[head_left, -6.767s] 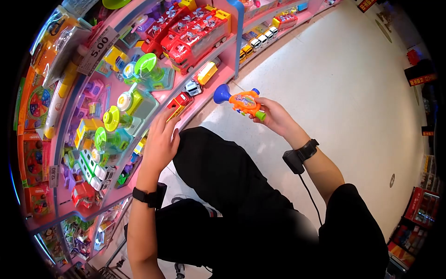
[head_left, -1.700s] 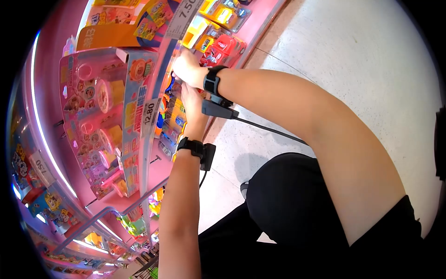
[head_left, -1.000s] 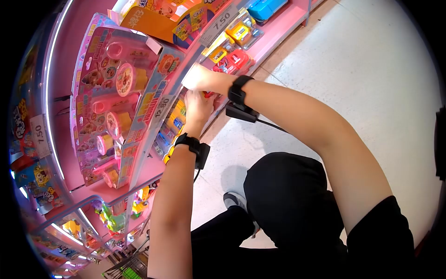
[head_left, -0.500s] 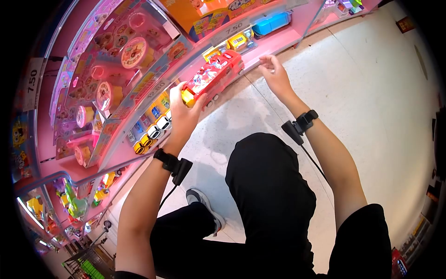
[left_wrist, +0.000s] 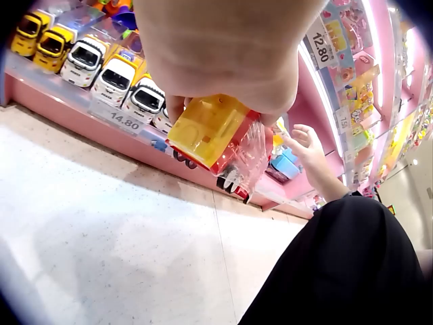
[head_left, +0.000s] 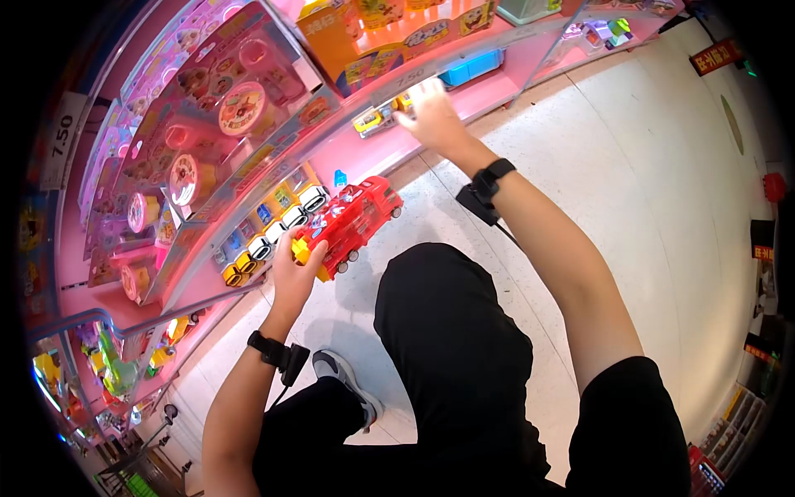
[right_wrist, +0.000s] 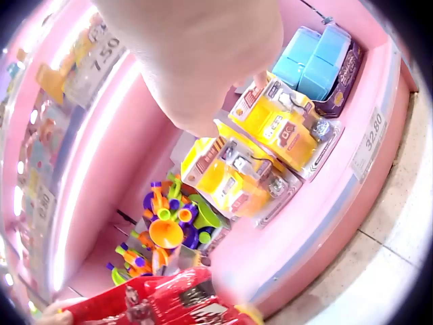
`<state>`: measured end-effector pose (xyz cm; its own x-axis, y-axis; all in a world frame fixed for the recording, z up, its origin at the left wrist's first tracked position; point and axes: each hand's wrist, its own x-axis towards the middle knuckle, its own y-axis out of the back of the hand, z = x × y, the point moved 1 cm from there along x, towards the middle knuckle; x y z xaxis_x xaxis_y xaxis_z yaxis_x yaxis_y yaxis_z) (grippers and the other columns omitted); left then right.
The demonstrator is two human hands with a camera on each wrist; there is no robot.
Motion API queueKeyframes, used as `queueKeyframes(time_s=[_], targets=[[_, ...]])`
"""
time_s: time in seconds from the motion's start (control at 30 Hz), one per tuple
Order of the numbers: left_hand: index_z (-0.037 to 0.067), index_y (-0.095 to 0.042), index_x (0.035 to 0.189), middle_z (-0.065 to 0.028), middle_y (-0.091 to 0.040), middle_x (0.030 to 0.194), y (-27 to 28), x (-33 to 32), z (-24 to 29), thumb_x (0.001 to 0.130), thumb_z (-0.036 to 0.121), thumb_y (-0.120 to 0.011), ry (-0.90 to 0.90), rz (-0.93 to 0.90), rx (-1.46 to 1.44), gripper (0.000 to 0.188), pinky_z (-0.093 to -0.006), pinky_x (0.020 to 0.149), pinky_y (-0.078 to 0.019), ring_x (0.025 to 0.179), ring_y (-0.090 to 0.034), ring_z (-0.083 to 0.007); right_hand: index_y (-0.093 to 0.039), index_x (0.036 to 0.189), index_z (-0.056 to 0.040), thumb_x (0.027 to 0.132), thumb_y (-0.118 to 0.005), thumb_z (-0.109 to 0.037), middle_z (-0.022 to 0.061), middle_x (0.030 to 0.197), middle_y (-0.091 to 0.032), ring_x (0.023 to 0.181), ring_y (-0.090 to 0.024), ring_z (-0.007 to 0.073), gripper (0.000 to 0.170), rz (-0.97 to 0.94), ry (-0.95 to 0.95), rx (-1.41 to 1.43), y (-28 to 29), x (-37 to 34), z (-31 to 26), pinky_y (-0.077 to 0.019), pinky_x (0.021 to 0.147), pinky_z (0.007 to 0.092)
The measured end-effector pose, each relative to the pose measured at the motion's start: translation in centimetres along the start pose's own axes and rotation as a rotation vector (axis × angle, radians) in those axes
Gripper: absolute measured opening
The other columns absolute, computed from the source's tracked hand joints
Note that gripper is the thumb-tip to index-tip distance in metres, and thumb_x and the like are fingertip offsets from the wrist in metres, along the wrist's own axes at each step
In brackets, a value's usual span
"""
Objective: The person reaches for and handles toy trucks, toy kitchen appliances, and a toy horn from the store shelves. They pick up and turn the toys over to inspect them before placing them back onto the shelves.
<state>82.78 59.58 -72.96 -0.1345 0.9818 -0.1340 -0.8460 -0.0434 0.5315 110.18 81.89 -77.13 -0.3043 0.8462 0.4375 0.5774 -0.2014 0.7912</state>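
Note:
My left hand (head_left: 291,277) grips a red toy truck (head_left: 358,222) by its yellow rear end, above the floor beside the shelf. In the left wrist view, the truck's yellow back (left_wrist: 206,135) and some clear wrap show below the hand. My right hand (head_left: 440,120) reaches over the bottom shelf, its fingers spread at the yellow boxed toys (head_left: 374,123). From the right wrist, two yellow toy packs (right_wrist: 237,177) stand under the hand, fingertips right at their upper edges. The red truck also shows at the bottom of that view.
Colourful toy horns (right_wrist: 166,233) lie in a heap beside the yellow packs. Blue boxes (right_wrist: 318,64) stand on their other side. White and yellow toy buses (left_wrist: 84,57) line the shelf near my left hand. Pink boxed sets (head_left: 244,108) fill the shelf above. My knee (head_left: 447,290) is close below.
Earlier my right hand held an orange and blue toy horn; it no longer does. The red truck has come off the shelf in my left hand. My right hand has moved to the yellow packs.

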Motion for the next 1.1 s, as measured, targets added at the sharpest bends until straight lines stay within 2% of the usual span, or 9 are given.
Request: queueKeyframes(time_s=[0.1,0.27,0.5,0.63,0.67,0.77,0.9,1.0,1.1], targets=[[-0.001,-0.053,0.119,-0.0083,-0.061,0.104,-0.1,-0.5,-1.1,0.089,0.019,-0.074,0.002,-0.007,0.01,0.041,-0.0275,0.077,-0.0523,0.091,-0.061,-0.0133,-0.058,0.113,-0.0032,0.075,-0.079,-0.029,0.0196,0.119,-0.055,0.119,-0.048,0.0378,0.05,0.015,0.204,-0.019,-1.3,0.6,-1.4,-0.039,0.103,0.0483],[0.0,-0.055,0.118,-0.0097,-0.061,0.102,0.5,-1.1,-2.4,0.086,0.023,-0.077,-0.054,-0.08,0.164,0.045,-0.0298,0.078,-0.0516,0.091,-0.061,-0.0156,-0.063,0.116,-0.003,0.07,-0.082,-0.033,0.02,0.123,-0.06,0.123,-0.05,0.0371,0.059,-0.161,0.164,0.014,-3.1,3.5,-1.0,-0.0317,0.108,0.0537],[0.002,-0.055,0.121,-0.0098,-0.06,0.106,-0.6,-1.7,-3.2,0.089,0.027,-0.074,0.005,-0.09,0.209,0.045,-0.0298,0.082,-0.0493,0.095,-0.059,-0.0166,-0.069,0.111,-0.0109,0.072,-0.08,-0.03,0.0125,0.113,-0.067,0.115,-0.06,0.0282,0.045,-0.209,0.156,-0.296,-3.8,4.5,-1.4,-0.0325,0.102,0.053],[0.003,-0.056,0.123,-0.009,-0.063,0.103,-1.4,-1.9,-2.3,0.088,0.029,-0.075,0.079,-0.112,0.139,0.047,-0.0315,0.083,-0.0493,0.093,-0.06,-0.0178,-0.067,0.111,-0.008,0.074,-0.078,-0.028,0.0159,0.111,-0.068,0.112,-0.061,0.033,0.044,-0.287,0.242,-0.021,-2.5,4.6,-1.6,-0.036,0.101,0.049],[0.002,-0.056,0.123,-0.009,-0.063,0.1,-1.3,-1.7,-2.0,0.088,0.029,-0.075,0.016,-0.116,0.18,0.048,-0.0313,0.082,-0.0497,0.091,-0.061,-0.0177,-0.065,0.114,-0.0056,0.074,-0.076,-0.027,0.0173,0.112,-0.067,0.113,-0.059,0.0346,0.047,-0.472,0.196,-0.049,-2.6,4.9,-2.1,-0.0384,0.101,0.0474],[-0.001,-0.055,0.118,-0.0132,-0.061,0.103,-1.2,-1.9,-1.1,0.087,0.028,-0.076,0.065,-0.14,0.249,0.047,-0.0328,0.08,-0.0521,0.095,-0.061,-0.0203,-0.061,0.12,-0.0039,0.074,-0.075,-0.025,0.0175,0.112,-0.066,0.113,-0.058,0.0351,0.053,-0.573,0.267,-0.004,-2.8,3.8,-4.5,-0.0397,0.102,0.0458],[-0.001,-0.055,0.118,-0.0138,-0.061,0.103,-1.2,-2.0,-1.7,0.087,0.027,-0.076,0.064,-0.13,0.185,0.047,-0.0332,0.081,-0.051,0.094,-0.061,-0.0214,-0.052,0.131,0.0008,0.076,-0.073,-0.016,0.0209,0.129,-0.056,0.126,-0.049,0.0348,0.061,-0.375,0.389,0.247,-5.0,1.9,-6.5,-0.0413,0.105,0.044],[-0.002,-0.055,0.116,-0.0137,-0.06,0.101,-1.2,-1.9,-1.8,0.086,0.027,-0.076,0.019,-0.132,0.221,0.046,-0.0344,0.082,-0.05,0.093,-0.06,-0.0222,-0.056,0.125,0.0006,0.078,-0.072,-0.024,0.0202,0.118,-0.062,0.121,-0.053,0.0355,0.055,-0.402,0.395,0.233,-5.2,1.9,-7.1,-0.0433,0.102,0.045],[-0.002,-0.054,0.116,-0.0135,-0.06,0.101,-1.1,-1.5,-2.2,0.086,0.027,-0.076,-0.038,-0.137,0.238,0.046,-0.0344,0.081,-0.0501,0.093,-0.06,-0.0221,-0.062,0.118,-0.0014,0.081,-0.069,-0.033,0.0185,0.1,-0.068,0.112,-0.059,0.036,0.048,-0.556,0.238,0.146,0.3,3.2,-7.0,-0.0456,0.097,0.0461]])
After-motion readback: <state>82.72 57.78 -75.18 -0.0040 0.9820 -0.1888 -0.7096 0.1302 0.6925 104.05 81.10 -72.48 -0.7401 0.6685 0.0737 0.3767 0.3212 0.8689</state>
